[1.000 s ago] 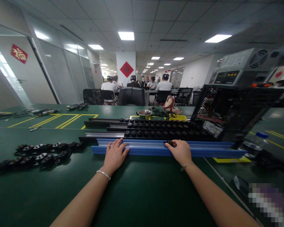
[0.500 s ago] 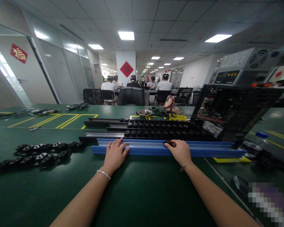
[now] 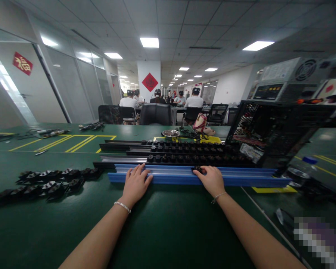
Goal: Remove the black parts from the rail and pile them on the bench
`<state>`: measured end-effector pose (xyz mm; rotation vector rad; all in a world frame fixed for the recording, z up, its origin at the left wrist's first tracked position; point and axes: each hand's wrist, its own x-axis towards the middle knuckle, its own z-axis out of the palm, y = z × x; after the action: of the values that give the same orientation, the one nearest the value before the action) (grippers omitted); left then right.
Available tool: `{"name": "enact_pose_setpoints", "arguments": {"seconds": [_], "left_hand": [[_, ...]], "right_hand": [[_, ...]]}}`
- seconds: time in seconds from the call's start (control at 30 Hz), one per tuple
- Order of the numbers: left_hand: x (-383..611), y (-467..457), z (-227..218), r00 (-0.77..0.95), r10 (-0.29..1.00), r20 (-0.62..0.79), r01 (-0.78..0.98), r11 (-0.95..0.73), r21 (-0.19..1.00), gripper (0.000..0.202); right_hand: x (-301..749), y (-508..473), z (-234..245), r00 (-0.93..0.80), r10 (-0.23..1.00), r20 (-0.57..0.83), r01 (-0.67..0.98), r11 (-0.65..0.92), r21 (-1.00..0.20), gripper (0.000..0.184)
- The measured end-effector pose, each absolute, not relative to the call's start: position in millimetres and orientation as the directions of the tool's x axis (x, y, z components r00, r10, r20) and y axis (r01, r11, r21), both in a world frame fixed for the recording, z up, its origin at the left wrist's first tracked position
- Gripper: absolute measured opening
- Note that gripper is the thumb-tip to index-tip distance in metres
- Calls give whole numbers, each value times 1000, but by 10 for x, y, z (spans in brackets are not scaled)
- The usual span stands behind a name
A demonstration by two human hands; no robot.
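Observation:
A long blue rail (image 3: 249,179) lies across the green table (image 3: 170,224) in front of me. My left hand (image 3: 134,184) rests flat on its left part, fingers stretched out. My right hand (image 3: 211,180) lies on the rail's middle with fingers curled over a small black part (image 3: 197,169) seated in the rail. Behind the blue rail lie three dark rails (image 3: 123,160) carrying rows of black parts (image 3: 190,151).
Two rows of loose black parts (image 3: 49,181) lie at the left. An open black computer case (image 3: 271,130) stands at the right, with grey equipment (image 3: 285,78) behind it. A metal bowl (image 3: 170,133) sits at the back. People sit at far tables with chairs.
My right hand has slid slightly to the left along the blue rail with the small black part. My left hand has stayed in place.

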<state>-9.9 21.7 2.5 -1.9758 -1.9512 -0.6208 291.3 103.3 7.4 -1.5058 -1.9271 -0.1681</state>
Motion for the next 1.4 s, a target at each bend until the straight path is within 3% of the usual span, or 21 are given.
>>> {"name": "enact_pose_setpoints", "arguments": {"seconds": [1.4], "left_hand": [[-111, 220, 21, -15, 868, 496, 994, -39, 98, 38]], "right_hand": [[2763, 965, 95, -201, 824, 529, 860, 407, -307, 33]]}}
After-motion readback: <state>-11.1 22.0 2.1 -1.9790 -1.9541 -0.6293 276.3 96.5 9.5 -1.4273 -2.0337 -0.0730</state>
